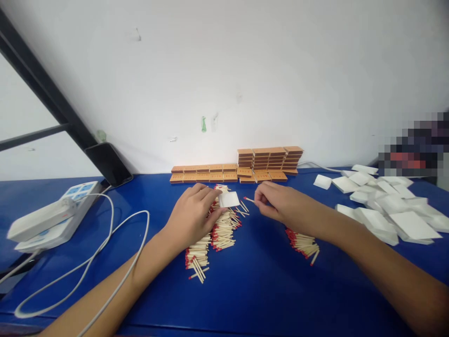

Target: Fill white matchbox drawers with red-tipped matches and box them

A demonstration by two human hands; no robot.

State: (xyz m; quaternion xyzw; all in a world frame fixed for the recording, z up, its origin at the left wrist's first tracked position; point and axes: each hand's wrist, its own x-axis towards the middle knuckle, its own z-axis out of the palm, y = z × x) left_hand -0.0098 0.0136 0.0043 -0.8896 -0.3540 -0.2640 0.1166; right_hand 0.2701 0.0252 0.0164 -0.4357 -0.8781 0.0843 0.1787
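Note:
My left hand (197,211) grips a small white matchbox tray (229,200) by its left side, above a heap of red-tipped matches (224,229). The tray's inside faces up, and no matches show in it. To the right of the tray, my right hand (275,204) pinches a single match (249,200), its red head pointing left. A few loose matches (242,209) lie on the blue table between the two hands. Below my right wrist rests a smaller pile of matches (303,244).
Orange-brown matchboxes (270,161) stand in rows and stacks along the wall. Many white trays (386,201) are heaped at the right. On the left are a power strip (79,196), a white device (42,224), a looping cable (112,220) and a leaning black phone (109,164).

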